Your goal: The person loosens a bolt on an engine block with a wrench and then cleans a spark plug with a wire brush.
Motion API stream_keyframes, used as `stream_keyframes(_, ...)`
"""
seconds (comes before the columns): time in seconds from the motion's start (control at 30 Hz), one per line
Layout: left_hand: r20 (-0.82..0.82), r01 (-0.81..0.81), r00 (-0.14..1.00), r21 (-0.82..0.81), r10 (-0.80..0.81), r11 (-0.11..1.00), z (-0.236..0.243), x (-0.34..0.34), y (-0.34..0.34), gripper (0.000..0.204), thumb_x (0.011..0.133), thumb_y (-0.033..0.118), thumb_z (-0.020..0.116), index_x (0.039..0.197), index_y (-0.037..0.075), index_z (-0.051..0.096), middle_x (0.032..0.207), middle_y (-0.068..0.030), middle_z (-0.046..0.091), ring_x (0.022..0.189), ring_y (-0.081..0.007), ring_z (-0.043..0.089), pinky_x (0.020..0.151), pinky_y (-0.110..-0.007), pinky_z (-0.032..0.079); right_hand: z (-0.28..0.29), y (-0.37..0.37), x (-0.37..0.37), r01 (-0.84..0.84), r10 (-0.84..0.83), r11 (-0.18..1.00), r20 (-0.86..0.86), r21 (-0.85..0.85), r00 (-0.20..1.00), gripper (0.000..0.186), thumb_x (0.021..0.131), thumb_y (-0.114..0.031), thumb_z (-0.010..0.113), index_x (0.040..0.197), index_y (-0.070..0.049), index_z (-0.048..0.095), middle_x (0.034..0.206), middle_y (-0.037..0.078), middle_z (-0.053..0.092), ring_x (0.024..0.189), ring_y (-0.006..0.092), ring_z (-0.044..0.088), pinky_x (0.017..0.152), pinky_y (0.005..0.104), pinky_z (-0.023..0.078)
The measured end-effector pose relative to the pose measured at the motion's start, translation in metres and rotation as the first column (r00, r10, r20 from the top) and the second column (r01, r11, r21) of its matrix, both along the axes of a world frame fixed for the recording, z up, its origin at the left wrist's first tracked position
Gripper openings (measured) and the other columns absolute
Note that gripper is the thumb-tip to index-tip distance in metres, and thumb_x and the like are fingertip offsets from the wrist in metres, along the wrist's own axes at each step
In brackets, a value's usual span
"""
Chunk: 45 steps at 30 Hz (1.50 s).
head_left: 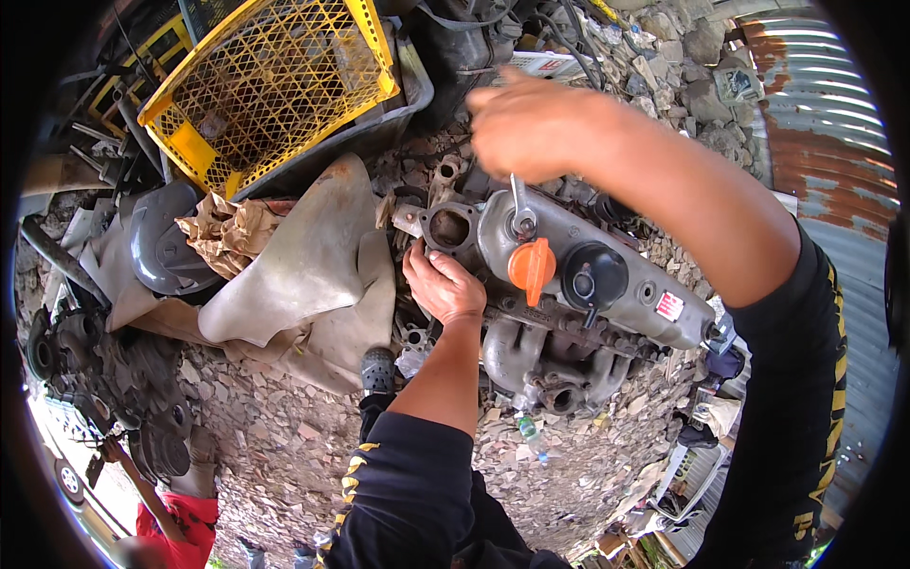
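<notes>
We judge the step in hand to be wrench work on the engine (pixel 531 318), which lies among rubble ahead of us, with our left hand (pixel 444 284) steadying its end. There our thumb and fingers are partly spread against the lower edge of the round-mouthed housing (pixel 449 229). They touch it, but we cannot tell whether that grip is tight or merely resting.

Our right hand (pixel 519 128) is above the near end of the valve cover (pixel 640 287). A slim silver tool (pixel 518 197) runs from beneath it to a nut beside the orange cap (pixel 533 266). The fingers are blurred and turned away, so we cannot tell how far open this grip is, or whether it has the tool.

The next move seems to call for keeping the tool square on the nut.
</notes>
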<state>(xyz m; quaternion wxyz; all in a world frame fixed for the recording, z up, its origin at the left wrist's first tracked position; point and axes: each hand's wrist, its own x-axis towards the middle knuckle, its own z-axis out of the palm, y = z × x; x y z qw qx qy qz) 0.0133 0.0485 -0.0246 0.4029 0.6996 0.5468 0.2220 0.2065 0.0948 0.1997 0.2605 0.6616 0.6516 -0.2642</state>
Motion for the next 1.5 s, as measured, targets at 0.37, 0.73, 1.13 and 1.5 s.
stream_keyframes(0.37, -0.002, 0.018, 1.000, 0.016, -0.018, 1.000, 0.000, -0.001, -0.001, 0.043, 0.094, 0.027, 0.038, 0.123, -0.001, 0.054, 0.124, -0.0259, 0.053, 0.111, -0.0440, 0.052, 0.093, -0.050, 0.042, -0.035, -0.165, -0.011, 0.871, -0.741, 0.491, -0.530, -0.008, 0.413, 0.023, 0.088, -0.016, 0.067, 0.108, -0.005, 0.072, 0.094, 0.013, 0.072, 0.088, 0.0269, 0.068, 0.081, 0.0372, 0.051)
stream_keyframes(0.73, 0.004, 0.021, 1.000, -0.030, -0.021, 0.999, 0.008, 0.001, -0.002, 0.043, 0.094, 0.027, 0.038, 0.124, 0.000, 0.054, 0.124, -0.0254, 0.053, 0.110, -0.0437, 0.053, 0.092, -0.050, 0.043, -0.015, -0.157, 0.027, 0.747, -0.768, 0.622, -0.369, -0.235, 0.523, 0.030, 0.090, -0.016, 0.064, 0.118, -0.006, 0.066, 0.109, 0.014, 0.069, 0.103, 0.0267, 0.065, 0.093, 0.0375, 0.048)
stream_keyframes(1.13, 0.007, 0.017, 1.000, 0.001, -0.017, 1.000, 0.001, 0.000, -0.002, 0.043, 0.094, 0.026, 0.039, 0.123, -0.002, 0.055, 0.124, -0.0262, 0.053, 0.109, -0.0438, 0.054, 0.093, -0.050, 0.043, 0.031, -0.039, 0.012, 0.224, -0.231, 0.965, 0.037, 0.135, 0.972, 0.028, 0.071, -0.001, 0.064, 0.091, -0.016, 0.078, 0.087, 0.002, 0.064, 0.104, 0.0210, 0.053, 0.091, 0.0420, 0.041)
stream_keyframes(1.5, -0.005, 0.049, 0.999, 0.024, -0.049, 0.999, -0.001, -0.002, -0.001, 0.043, 0.095, 0.025, 0.038, 0.125, -0.003, 0.052, 0.122, -0.0259, 0.052, 0.111, -0.0431, 0.051, 0.096, -0.047, 0.041, 0.008, -0.002, 0.006, -0.055, 0.052, 0.998, 0.070, 0.041, 0.996, 0.016, 0.067, -0.006, 0.067, 0.075, -0.017, 0.076, 0.086, -0.001, 0.064, 0.104, 0.0197, 0.053, 0.092, 0.0431, 0.040)
